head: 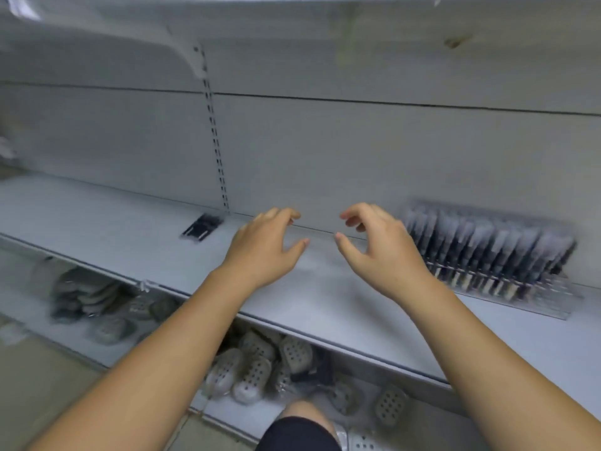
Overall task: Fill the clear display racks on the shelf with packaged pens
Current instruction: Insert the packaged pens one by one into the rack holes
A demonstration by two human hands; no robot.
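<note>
Both your arms reach forward, bare to the wrists. Your left hand [265, 247] and right hand [379, 247] hover side by side, fingers loosely curled, holding nothing.

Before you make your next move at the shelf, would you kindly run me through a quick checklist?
1. Left hand free: ok, holds nothing.
2. Right hand free: ok, holds nothing.
3. Clear rack stands on the shelf, right of both hands: ok.
4. Rack stocked: ok, packaged pens stand in rows in it.
5. Free slots in the rack: cannot tell, blurred.
6. Dark pack lies flat on the shelf at the left, outside any rack: not ok.
</note>
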